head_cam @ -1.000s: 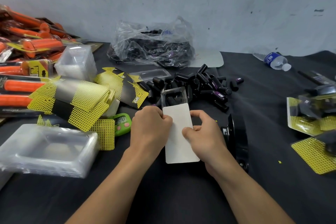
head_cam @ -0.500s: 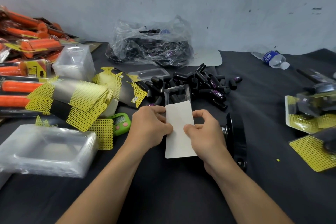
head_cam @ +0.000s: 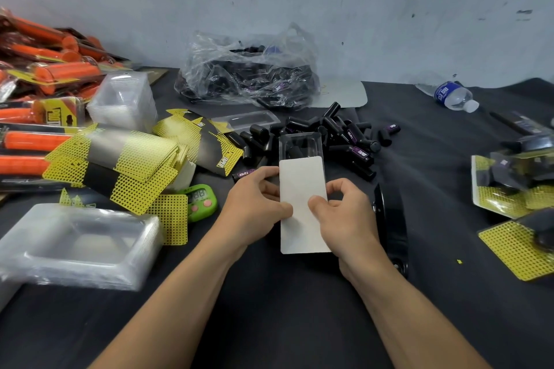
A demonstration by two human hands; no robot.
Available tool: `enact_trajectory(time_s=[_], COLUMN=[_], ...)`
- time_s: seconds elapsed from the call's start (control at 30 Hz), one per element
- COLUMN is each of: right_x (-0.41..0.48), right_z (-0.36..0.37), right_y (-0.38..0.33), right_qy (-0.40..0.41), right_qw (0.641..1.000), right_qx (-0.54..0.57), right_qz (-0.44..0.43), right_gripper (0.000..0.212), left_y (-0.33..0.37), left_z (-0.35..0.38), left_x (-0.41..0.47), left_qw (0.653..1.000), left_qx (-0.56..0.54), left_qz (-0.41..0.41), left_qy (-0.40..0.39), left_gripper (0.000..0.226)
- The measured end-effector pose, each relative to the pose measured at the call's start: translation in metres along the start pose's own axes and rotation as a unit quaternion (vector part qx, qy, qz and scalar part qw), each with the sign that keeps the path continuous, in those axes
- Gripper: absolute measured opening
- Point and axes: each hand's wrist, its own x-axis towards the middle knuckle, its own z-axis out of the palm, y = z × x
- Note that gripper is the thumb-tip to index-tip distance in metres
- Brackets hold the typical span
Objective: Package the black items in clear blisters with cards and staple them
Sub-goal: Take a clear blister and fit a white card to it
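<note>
A: You hold the card [head_cam: 302,189] over the middle of the table [head_cam: 269,308], plain white side up. Your left hand [head_cam: 254,204] pinches its left edge, thumb on top and fingers curled under.

B: Your right hand [head_cam: 344,216] pinches the right edge the same way, thumb on the face and forefinger arched above it.

A: The blister [head_cam: 300,144] sticks out past the card's far end. Dark shapes show through it, but you may be seeing the pile behind it rather than anything inside.

B: That pile of black items [head_cam: 335,132] lies just beyond the blister, toward the far edge. The bag [head_cam: 248,69] with more of them sits at the far edge itself.

A: Just right of your right hand lies a long black tool [head_cam: 389,219], likely the stapler.

B: Printed cards [head_cam: 120,165] are stacked near the left edge. A stack of blisters [head_cam: 78,243] sits toward the near left corner, and a bottle [head_cam: 454,96] lies toward the far right corner.
</note>
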Motion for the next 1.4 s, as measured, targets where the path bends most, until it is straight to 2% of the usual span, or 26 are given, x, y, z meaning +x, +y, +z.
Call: enact_trajectory(time_s=[0.1, 0.3, 0.37, 0.43, 0.47, 0.53, 0.63, 0.7, 0.73, 0.87, 0.93, 1.03, 1.13, 1.17, 1.2, 1.3, 1.33, 1.4], right_x=[0.001, -0.004, -0.007, -0.009, -0.011, -0.013, -0.014, -0.013, -0.013, -0.016, -0.016, -0.016, -0.018, -0.018, -0.019, -0.022, -0.024, -0.028], right_z=[-0.001, -0.001, -0.001, -0.002, -0.002, -0.003, -0.006, -0.006, -0.006, -0.006, -0.006, -0.006, -0.004, -0.004, -0.003, -0.004, -0.004, -0.003], right_y=[0.0, -0.007, -0.011, -0.013, -0.015, -0.015, -0.017, -0.019, -0.019, -0.019, -0.019, -0.017, -0.017, -0.017, -0.017, -0.02, -0.021, -0.023], right_qy=[0.011, 0.028, 0.012, -0.033, -0.062, -0.102, -0.1, -0.096, -0.096, -0.105, -0.104, -0.097, -0.084, -0.064, -0.035, 0.057, 0.081, 0.109], right_qw=[1.0, 0.999, 0.999, 0.998, 0.997, 0.994, 0.994, 0.994, 0.994, 0.994, 0.994, 0.994, 0.996, 0.997, 0.999, 0.983, 0.97, 0.933], right_qx=[0.01, 0.028, 0.03, 0.035, 0.04, 0.037, 0.037, 0.04, 0.037, 0.028, 0.027, 0.038, 0.042, 0.028, 0.004, -0.1, -0.137, -0.216], right_qz=[0.011, 0.03, 0.034, 0.029, 0.03, 0.028, 0.031, 0.032, 0.031, 0.021, 0.019, 0.017, 0.003, -0.011, -0.034, -0.143, -0.185, -0.266], right_gripper=[0.012, 0.038, 0.036, 0.013, 0.011, 0.033, 0.037, 0.037, 0.037, 0.036, 0.033, 0.026, 0.023, 0.023, 0.023, 0.018, 0.018, 0.019], left_y=[0.003, 0.005, 0.002, -0.002, -0.003, -0.004, -0.006, -0.007, -0.005, 0.002, 0.002, -0.004, -0.008, -0.008, -0.006, -0.005, -0.003, 0.003], left_z=[0.002, 0.0, 0.001, 0.002, 0.002, 0.001, 0.0, -0.001, -0.003, -0.01, -0.012, -0.015, -0.016, -0.015, -0.012, 0.001, 0.005, 0.013], left_x=[-0.001, -0.002, 0.0, 0.003, 0.005, 0.008, 0.008, 0.008, 0.008, 0.012, 0.013, 0.018, 0.022, 0.021, 0.019, 0.012, 0.009, 0.005], left_qw=[1.0, 0.998, 0.997, 0.995, 0.992, 0.989, 0.988, 0.983, 0.981, 0.962, 0.946, 0.939, 0.945, 0.947, 0.95, 0.962, 0.962, 0.956], left_qx=[-0.003, -0.055, -0.057, -0.005, 0.023, 0.039, 0.045, 0.06, 0.033, -0.192, -0.258, -0.282, -0.256, -0.246, -0.235, -0.2, -0.213, -0.273], left_qz=[-0.005, -0.02, -0.025, -0.017, -0.013, -0.013, -0.006, 0.024, 0.036, 0.031, 0.004, -0.026, -0.029, -0.023, -0.015, -0.009, -0.004, 0.005], left_qy=[-0.006, 0.024, 0.049, 0.1, 0.123, 0.142, 0.145, 0.174, 0.188, 0.191, 0.196, 0.195, 0.202, 0.205, 0.206, 0.187, 0.169, 0.105], left_gripper=[0.051, 0.014, 0.007, 0.008, 0.013, 0.019, 0.022, 0.013, 0.005, 0.028, 0.027, 0.011, 0.006, 0.009, 0.02, 0.09, 0.099, 0.085])
